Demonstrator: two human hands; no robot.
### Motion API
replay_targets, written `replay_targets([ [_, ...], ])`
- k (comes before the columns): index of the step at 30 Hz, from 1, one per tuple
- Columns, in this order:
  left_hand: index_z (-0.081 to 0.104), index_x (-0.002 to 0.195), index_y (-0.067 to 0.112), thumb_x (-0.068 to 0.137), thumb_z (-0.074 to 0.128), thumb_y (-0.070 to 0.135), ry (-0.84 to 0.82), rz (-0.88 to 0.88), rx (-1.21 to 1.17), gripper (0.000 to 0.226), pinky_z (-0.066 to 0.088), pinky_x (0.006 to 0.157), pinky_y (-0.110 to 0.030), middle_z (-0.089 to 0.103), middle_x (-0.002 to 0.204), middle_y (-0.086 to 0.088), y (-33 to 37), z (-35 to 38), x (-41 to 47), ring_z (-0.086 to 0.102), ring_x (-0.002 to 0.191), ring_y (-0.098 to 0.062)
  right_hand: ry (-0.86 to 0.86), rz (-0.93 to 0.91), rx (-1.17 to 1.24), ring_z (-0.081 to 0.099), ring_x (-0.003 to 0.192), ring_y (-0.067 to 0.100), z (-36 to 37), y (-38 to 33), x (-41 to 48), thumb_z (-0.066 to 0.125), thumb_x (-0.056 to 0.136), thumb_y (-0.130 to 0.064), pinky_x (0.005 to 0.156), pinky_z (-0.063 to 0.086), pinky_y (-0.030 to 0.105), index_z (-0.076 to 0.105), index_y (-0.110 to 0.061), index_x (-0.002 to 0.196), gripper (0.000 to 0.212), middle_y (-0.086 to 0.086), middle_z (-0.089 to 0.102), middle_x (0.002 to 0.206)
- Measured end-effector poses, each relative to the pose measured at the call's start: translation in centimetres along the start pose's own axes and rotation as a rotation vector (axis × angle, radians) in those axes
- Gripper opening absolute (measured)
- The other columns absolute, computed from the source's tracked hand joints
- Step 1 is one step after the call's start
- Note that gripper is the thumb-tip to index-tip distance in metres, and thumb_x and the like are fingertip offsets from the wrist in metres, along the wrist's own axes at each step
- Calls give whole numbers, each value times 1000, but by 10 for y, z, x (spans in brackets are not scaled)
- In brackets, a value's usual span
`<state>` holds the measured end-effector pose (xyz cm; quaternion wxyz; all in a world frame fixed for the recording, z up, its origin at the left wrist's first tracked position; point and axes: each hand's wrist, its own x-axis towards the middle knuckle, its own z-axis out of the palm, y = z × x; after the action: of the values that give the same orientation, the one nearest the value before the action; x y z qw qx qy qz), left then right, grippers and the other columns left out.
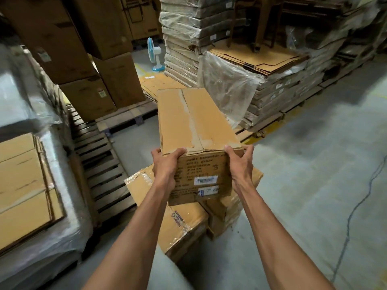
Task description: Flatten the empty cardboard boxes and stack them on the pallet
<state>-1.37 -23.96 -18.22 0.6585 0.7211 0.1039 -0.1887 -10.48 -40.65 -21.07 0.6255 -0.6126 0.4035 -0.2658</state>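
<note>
Currently: one cardboard box (196, 122) in hand, fully erect, not flattened, top flaps closed along a centre seam with torn tape residue. Two white labels on its near end face.

Counts:
- 2 hands on it, one per near top corner.
- 2 more boxes below it on the concrete floor (314, 185): a large taped box (184, 229) lying tilted and a smaller box (222, 212) just beside it on the right.
- 1 bare wooden pallet (100, 164) to the left, slats exposed, well apart from the held box.
- 1 wrapped stack of flattened cartons (23, 185) far left, 1 plastic-wrapped flat stack (257, 59) on the right with taller wrapped stacks around it.
- At least 4 tall brown cartons (83, 97) stacked at rear left.
- 1 blue pedestal fan (155, 53) on the floor at the back.

Hand pose: both bare forearms reach straight forward. Left hand (165, 164) grips the near left corner, fingers curled over the top edge. Right hand (238, 162) grips the near right corner — thumb on the top edge, fingers wrapped round the side.

Held box sits directly over the two floor boxes; cannot tell whether its underside touches them or clears them.
</note>
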Motion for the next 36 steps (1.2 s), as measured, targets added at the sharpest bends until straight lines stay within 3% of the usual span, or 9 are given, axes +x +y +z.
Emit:
replay_targets([
  [6,34,131,26,85,79,36,48,111,-12,65,53,60,-31,71,104,-8,12,-88,-32,72,84,-18,-55,-103,65,62,87,20,41,-24,-77,68,96,-33,42,42,9,40,-16,129,46,0,57,97],
  [8,34,133,23,87,78,34,85,152,-23,64,50,60,-28,68,108,-8,17,-131,-45,69,86,-16,-124,-127,74,64,79,17,66,-29,-108,69,95,-36,44,47,15,38,-20,118,41,9,62,101],
  [15,34,133,25,83,81,39,297,241,-108,70,44,63,-33,68,93,-6,26,-330,-89,65,83,-16,-337,-225,152,61,74,7,195,-44,-255,70,96,-30,49,48,12,39,-17,115,39,-2,57,94],
  [17,34,133,27,81,82,43,372,259,-116,73,44,67,-36,66,100,-7,23,-397,-104,62,91,-17,-390,-258,154,64,80,8,237,-42,-304,72,94,-33,56,53,16,41,-18,112,38,-3,60,99],
  [20,33,133,27,80,82,42,461,277,-156,74,47,70,-38,64,102,-7,14,-491,-124,62,95,-18,-496,-271,135,70,92,18,297,-37,-377,71,93,-42,74,63,35,42,-22,114,42,4,66,110],
  [25,36,132,24,76,86,38,545,302,-230,76,45,70,-35,67,110,-7,-3,-615,-148,63,97,-17,-619,-305,143,71,95,21,374,-31,-475,71,92,-45,77,64,42,40,-23,114,44,8,67,114],
  [31,37,133,22,78,85,39,605,302,-232,76,43,68,-34,66,110,-6,-8,-706,-145,62,97,-16,-688,-299,145,72,94,21,441,-23,-536,70,93,-44,79,64,43,38,-26,112,41,8,69,113],
  [34,37,134,22,77,85,41,612,285,-234,77,45,72,-37,65,110,-6,-9,-737,-128,60,100,-16,-696,-287,136,71,87,20,472,-18,-549,69,94,-42,74,64,39,37,-25,110,39,8,70,105],
  [36,36,135,23,77,84,41,607,269,-228,77,47,78,-41,64,110,-7,-9,-755,-111,58,100,-15,-693,-284,133,72,88,23,495,-14,-551,70,93,-43,76,64,43,37,-26,109,40,10,70,106],
])
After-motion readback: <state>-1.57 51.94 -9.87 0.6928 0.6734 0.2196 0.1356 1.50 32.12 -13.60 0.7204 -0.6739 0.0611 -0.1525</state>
